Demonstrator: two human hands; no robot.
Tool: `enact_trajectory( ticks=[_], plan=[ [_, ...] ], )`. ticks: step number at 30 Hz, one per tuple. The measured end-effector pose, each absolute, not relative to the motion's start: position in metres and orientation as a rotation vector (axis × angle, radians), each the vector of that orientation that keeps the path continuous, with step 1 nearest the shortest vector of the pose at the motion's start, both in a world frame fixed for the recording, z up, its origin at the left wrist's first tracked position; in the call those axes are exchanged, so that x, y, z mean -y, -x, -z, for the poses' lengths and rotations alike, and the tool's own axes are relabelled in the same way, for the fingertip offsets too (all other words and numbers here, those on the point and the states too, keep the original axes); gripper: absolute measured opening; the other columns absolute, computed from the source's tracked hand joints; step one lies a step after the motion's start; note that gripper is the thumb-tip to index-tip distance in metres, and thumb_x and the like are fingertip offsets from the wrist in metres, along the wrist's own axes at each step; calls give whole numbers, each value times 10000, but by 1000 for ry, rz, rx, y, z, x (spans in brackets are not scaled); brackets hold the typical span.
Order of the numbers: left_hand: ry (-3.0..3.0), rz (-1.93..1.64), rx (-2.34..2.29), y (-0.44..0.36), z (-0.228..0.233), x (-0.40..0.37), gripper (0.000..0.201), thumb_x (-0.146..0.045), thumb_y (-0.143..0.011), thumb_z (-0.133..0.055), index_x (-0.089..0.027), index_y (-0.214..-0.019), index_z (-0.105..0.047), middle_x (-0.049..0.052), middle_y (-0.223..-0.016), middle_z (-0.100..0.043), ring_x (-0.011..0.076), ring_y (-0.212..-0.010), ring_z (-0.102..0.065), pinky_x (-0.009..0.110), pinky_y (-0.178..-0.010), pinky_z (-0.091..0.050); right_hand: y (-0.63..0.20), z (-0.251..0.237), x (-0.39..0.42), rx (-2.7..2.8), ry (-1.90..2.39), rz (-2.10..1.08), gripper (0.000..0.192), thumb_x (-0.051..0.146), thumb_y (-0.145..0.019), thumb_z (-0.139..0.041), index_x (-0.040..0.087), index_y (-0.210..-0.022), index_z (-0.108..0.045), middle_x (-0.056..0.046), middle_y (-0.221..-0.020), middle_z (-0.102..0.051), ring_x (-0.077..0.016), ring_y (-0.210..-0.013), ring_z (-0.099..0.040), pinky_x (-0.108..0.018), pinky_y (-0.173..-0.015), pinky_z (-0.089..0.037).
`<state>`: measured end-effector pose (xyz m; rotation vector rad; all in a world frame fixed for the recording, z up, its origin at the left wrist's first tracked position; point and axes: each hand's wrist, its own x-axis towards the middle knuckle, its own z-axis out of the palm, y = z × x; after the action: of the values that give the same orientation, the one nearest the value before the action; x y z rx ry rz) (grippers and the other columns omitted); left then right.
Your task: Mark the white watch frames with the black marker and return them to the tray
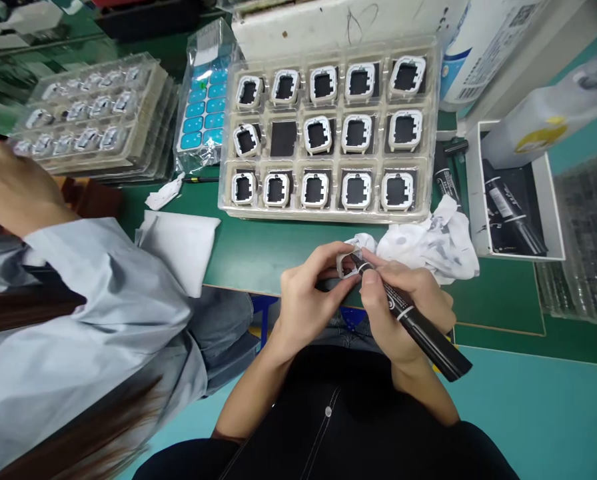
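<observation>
Between its thumb and fingers, my left hand [311,293] pinches a small pale frame shaped like a watch case [344,265], held over the table's front edge. A black marker pen [423,333] is gripped in my right hand [403,300], its tip at the inside of the frame and its thick end slanting down to the right. Fingers cover part of the frame. Just behind my hands, a clear plastic tray [328,215] bears rows of similar white frames on dark pads; one pocket in the middle row shows only a dark pad [283,139].
A crumpled stained cloth [428,243] lies right of my hands, beside a white box [516,250] with markers and a bottle [528,127]. At left are a folded white cloth [181,247], stacked trays [98,113], a bag of blue pieces [203,100] and a co-worker's sleeve [108,287].
</observation>
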<state>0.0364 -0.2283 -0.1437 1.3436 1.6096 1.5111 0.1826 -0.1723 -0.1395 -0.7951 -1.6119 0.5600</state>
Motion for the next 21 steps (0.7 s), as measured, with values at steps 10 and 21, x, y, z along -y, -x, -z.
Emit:
enact_trajectory(
  ticks=[10,21],
  plan=[
    [-1318,-1489,-1647,-38,145,231,342,-249,-1045,-964,-292,-1368,-859,7,-1257,-947,189,-1070,-940,271,-1011,-801,-182,139,171,1669,744,-457,204,95,-1024,-838,286,-1090,-803,11,-931,-911,-332,-967,-971,-372,-807,-853],
    [-1353,-1503,-1642,-37,145,231,332,-235,-1046,-963,-296,-1359,-871,-5,-1232,-947,176,-1044,-939,261,-1006,-799,-182,141,173,1659,752,-487,235,71,-1002,-850,282,-1091,-800,5,-961,-926,-336,-999,-972,-360,-810,-842]
  ],
)
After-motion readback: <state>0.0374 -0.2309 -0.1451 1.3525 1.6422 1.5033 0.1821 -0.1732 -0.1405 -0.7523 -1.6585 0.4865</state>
